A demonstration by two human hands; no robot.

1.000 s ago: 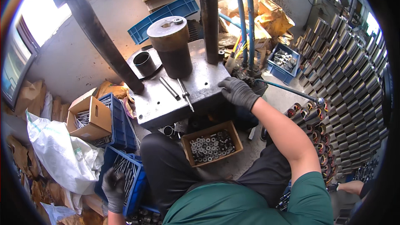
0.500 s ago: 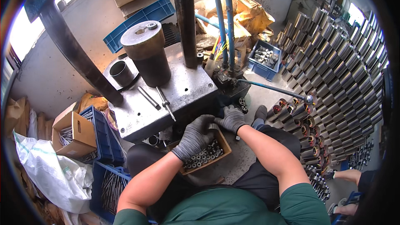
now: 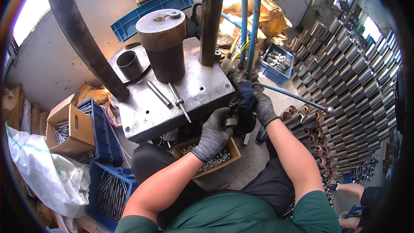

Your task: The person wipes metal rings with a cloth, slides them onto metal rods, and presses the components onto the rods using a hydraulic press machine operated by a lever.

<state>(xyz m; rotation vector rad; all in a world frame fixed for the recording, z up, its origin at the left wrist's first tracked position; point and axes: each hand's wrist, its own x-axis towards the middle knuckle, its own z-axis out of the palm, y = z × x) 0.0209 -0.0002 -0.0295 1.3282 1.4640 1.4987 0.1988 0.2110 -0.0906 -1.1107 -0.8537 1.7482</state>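
My left hand [image 3: 215, 131], in a grey knit glove, pinches a small ring-shaped metal part [image 3: 231, 122] between thumb and fingers. It is above a box [image 3: 236, 150] with several small round metal parts inside. My right hand [image 3: 264, 105], gloved alike, grips a dark cloth [image 3: 246, 108] that hangs down beside the press table's right front corner. On the metal press table [image 3: 207, 77] lie a plain rod [image 3: 159, 94] and a stepped shaft [image 3: 179, 102] whose tip juts past the front edge. Behind them stands a thick steel cylinder [image 3: 164, 56] with a bearing [image 3: 174, 14] on top.
A blue lever [image 3: 293, 98] with a ball end reaches out to the right, close to my right hand. Stacked metal cylinders [image 3: 345, 90] fill the right side. Blue crates [image 3: 92, 190] of shafts and a cardboard box [image 3: 79, 129] stand at left. Another person's legs [image 3: 351, 190] show at lower right.
My hands, close together before, have moved apart. The right one has gone up and right and now holds the dark cloth. The ring-shaped part now shows in my left hand. The view has shifted.
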